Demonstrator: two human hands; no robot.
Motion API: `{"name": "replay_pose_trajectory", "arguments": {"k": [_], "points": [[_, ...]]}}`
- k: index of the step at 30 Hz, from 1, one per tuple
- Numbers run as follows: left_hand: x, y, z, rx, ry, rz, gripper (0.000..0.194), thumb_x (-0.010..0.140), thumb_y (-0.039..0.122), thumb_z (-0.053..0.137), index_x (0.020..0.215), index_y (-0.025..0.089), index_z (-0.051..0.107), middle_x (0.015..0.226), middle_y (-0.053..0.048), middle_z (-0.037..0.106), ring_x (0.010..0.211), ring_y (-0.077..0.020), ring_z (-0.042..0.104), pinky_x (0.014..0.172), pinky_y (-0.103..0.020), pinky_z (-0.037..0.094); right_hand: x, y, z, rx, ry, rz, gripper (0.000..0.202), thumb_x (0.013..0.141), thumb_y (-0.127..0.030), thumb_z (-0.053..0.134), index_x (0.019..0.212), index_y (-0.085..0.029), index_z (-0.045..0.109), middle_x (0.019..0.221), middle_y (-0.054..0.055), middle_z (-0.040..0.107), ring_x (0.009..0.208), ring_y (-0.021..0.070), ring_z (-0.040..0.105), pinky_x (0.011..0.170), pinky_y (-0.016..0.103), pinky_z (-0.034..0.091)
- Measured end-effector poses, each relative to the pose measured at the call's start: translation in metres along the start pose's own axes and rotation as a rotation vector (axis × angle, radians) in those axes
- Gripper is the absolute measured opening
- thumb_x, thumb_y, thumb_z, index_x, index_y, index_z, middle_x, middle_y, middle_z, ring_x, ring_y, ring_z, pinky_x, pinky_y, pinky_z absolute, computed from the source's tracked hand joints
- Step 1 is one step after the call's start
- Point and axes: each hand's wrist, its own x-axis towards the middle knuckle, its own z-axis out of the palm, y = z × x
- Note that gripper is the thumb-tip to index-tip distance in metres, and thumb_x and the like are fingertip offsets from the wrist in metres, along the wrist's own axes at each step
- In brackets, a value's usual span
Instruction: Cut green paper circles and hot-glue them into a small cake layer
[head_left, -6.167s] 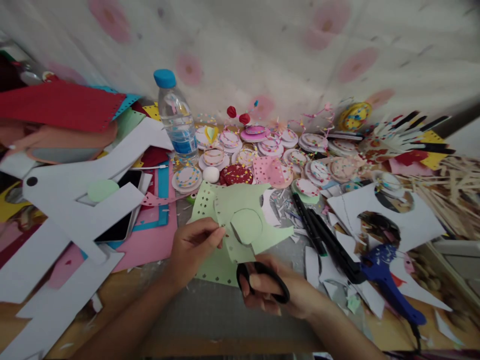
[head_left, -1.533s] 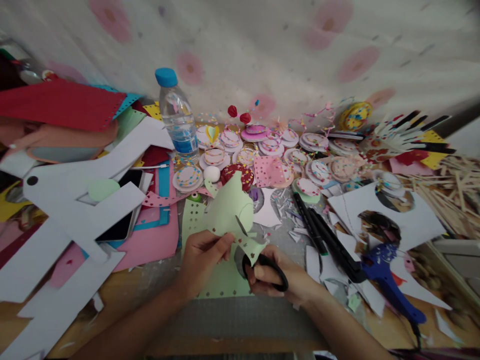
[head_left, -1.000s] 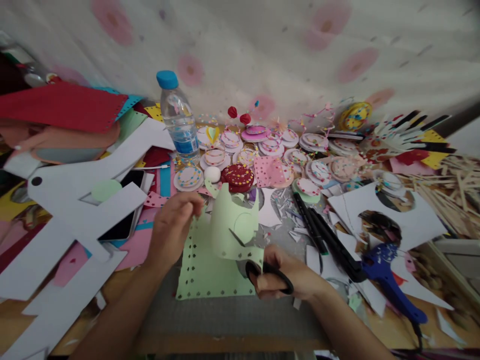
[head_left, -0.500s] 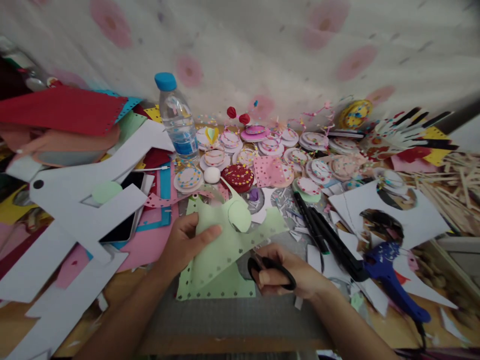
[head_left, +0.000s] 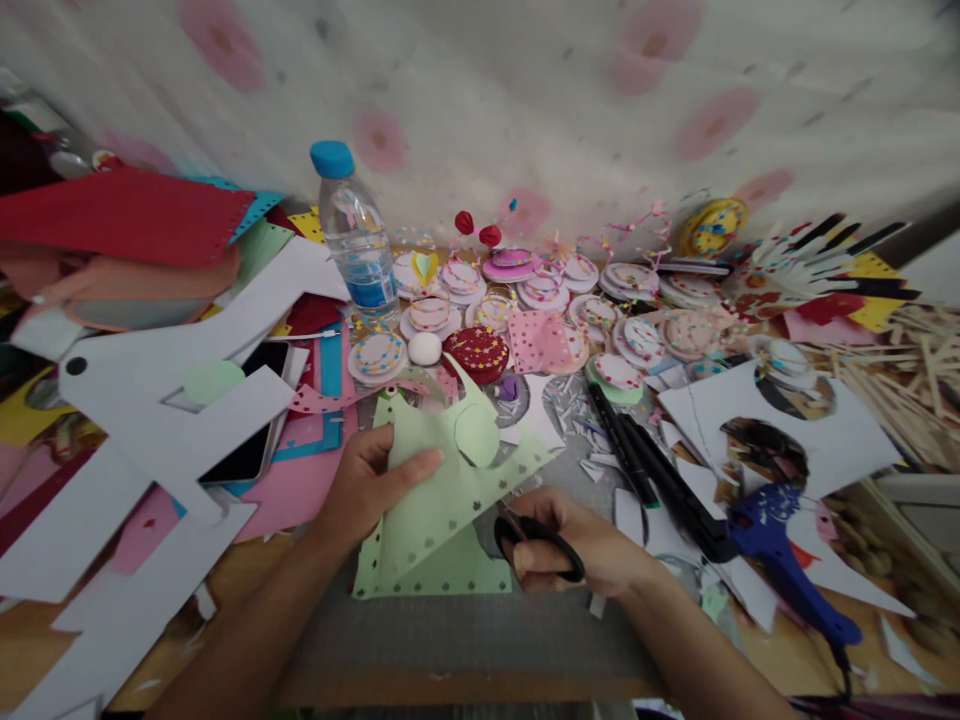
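My left hand (head_left: 379, 487) pinches a light green sheet (head_left: 427, 490) with dark printed marks along its edge, thumb on top. A round green disc shape (head_left: 477, 436), partly cut around, shows near the sheet's right side. In my right hand (head_left: 559, 540) is a pair of black-handled scissors (head_left: 536, 545), fingers through the loops. The blades are mostly hidden, close to the sheet's lower right edge. Under the held sheet another green piece (head_left: 457, 570) lies on the grey cutting mat (head_left: 465, 640).
Behind stand a water bottle (head_left: 360, 245) and several decorated paper discs (head_left: 476, 355). To the right lie black pens (head_left: 622, 445) and a blue glue gun (head_left: 791, 560). White cutouts (head_left: 150, 400) and a phone (head_left: 251, 450) are on the left; wooden sticks (head_left: 922, 350) lie far right.
The green sheet's right part has shifted slightly left and tilted, and the disc shape turned a little with it. My right hand and the scissors have barely moved.
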Motion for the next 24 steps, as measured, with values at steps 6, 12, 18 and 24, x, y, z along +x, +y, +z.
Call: {"name": "replay_pose_trajectory", "arguments": {"k": [6, 12, 18, 24], "points": [[0.001, -0.007, -0.001, 0.026, -0.053, 0.032, 0.026, 0.066, 0.040, 0.080, 0.069, 0.015, 0.071, 0.058, 0.000, 0.067, 0.045, -0.0110, 0.055, 0.040, -0.019, 0.042, 0.002, -0.005, 0.006, 0.046, -0.029, -0.021, 0.048, 0.065, -0.050, 0.081, 0.061, -0.014, 0.051, 0.044, -0.011, 0.038, 0.036, 0.0006, 0.028, 0.035, 0.017, 0.014], [0.001, -0.013, -0.001, 0.025, -0.069, 0.072, 0.021, 0.070, 0.037, 0.079, 0.078, 0.017, 0.075, 0.072, -0.003, 0.074, 0.054, -0.0125, 0.061, 0.047, -0.020, 0.048, 0.001, -0.006, 0.006, 0.037, -0.037, -0.044, 0.045, 0.071, -0.048, 0.078, 0.063, -0.014, 0.050, 0.044, -0.011, 0.037, 0.037, 0.0006, 0.027, 0.037, 0.017, 0.013], [0.001, -0.016, -0.003, 0.050, -0.074, 0.082, 0.022, 0.072, 0.037, 0.078, 0.081, 0.017, 0.076, 0.078, -0.004, 0.076, 0.059, -0.0144, 0.064, 0.052, -0.022, 0.051, 0.001, -0.005, 0.006, -0.002, 0.004, -0.020, 0.050, 0.068, -0.054, 0.078, 0.060, -0.015, 0.047, 0.042, -0.011, 0.037, 0.036, 0.0006, 0.027, 0.037, 0.017, 0.014], [0.001, -0.016, -0.002, 0.067, -0.083, 0.094, 0.021, 0.072, 0.037, 0.077, 0.080, 0.018, 0.077, 0.080, -0.005, 0.077, 0.060, -0.0157, 0.066, 0.053, -0.023, 0.053, 0.003, -0.003, 0.006, 0.023, 0.007, -0.022, 0.048, 0.067, -0.051, 0.080, 0.061, -0.014, 0.050, 0.042, -0.010, 0.040, 0.035, 0.0001, 0.027, 0.035, 0.017, 0.012]]}}
